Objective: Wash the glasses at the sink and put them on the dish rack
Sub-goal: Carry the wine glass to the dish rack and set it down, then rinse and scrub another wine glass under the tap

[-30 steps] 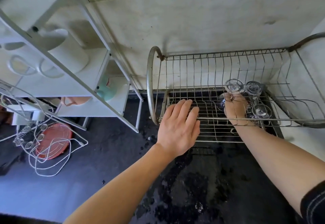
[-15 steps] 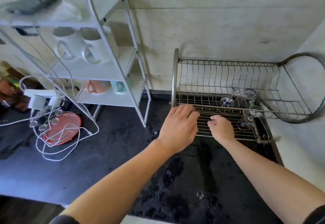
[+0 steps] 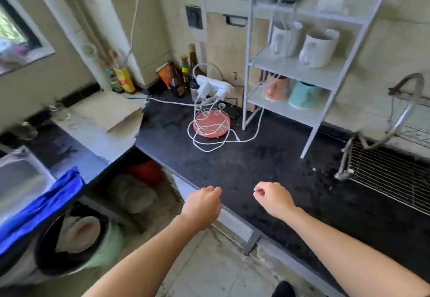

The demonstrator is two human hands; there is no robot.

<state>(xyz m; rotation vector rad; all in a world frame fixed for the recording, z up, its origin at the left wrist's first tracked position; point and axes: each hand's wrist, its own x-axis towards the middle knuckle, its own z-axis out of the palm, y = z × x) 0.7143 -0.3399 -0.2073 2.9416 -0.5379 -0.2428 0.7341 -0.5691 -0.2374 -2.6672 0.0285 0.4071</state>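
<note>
**Facing the counter corner, hands empty, sink off to the left**

We note both hands over the front edge of the dark counter (image 3: 267,164). The left hand (image 3: 202,206) and the right hand (image 3: 274,200) hang near each other but apart, fingers loosely curled. Neither has hold of anything.

Layout: the sink (image 3: 23,175) sits at the far left, next to a blue cloth (image 3: 46,203). The dish rack (image 3: 384,175) sits at the far right. Only its left end is in view, and no glass shows on that part.

We take the clear shapes on the ledge just behind the sink to be glasses (image 3: 28,131). They are too blurred for us to count them or to say whether they stand upright or lie tipped.

Key relation: these glasses lie well to the left of both hands and further back. The left hand is the nearer one. The rack lies the opposite way, closer to the right hand.

Judgement: we expect the coming move to be a leftward reach towards the sink side, most naturally led by the left hand. We should confirm which way the glasses lie before any grasp.
</note>
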